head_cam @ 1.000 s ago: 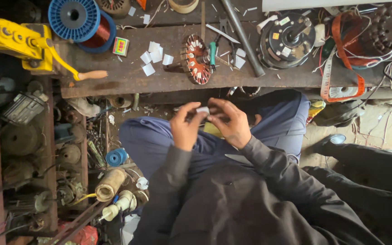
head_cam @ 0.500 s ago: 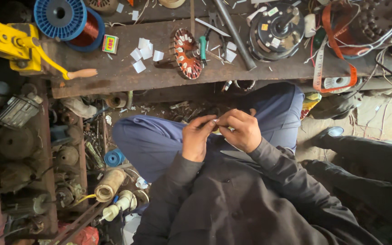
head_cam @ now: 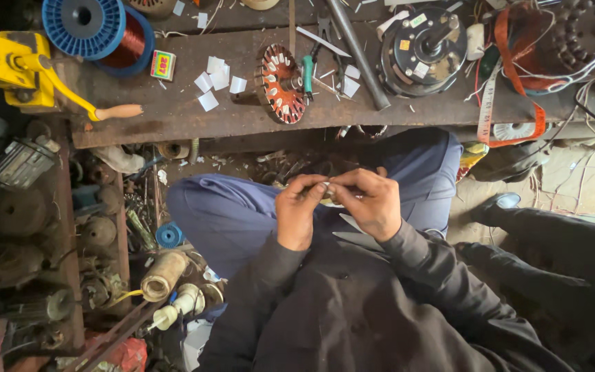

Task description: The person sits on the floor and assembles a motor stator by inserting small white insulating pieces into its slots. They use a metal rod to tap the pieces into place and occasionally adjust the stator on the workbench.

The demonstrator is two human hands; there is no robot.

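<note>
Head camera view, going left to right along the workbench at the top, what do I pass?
Yellow hand-crank tool → blue spool of copper wire → small white paper pieces → red wound stator → grey metal rod → black round motor → orange strap.

A long, worn wooden workbench [head_cam: 173, 120] runs across the top of the view. At its left end sits a yellow hand-cranked winder [head_cam: 8, 65] with a wooden handle [head_cam: 120, 111], and beside it a blue spool of copper wire [head_cam: 101, 31]. Near the spool lie a small printed card [head_cam: 163, 65] and several white paper slips [head_cam: 216, 79]. Further right a red motor stator [head_cam: 282, 84] stands on edge, touching a green-handled tool [head_cam: 307, 72]. A grey metal rod [head_cam: 358, 52] lies diagonally, next to a black round motor [head_cam: 423, 48]. An orange strap [head_cam: 525, 89] trails over the right end.
</note>
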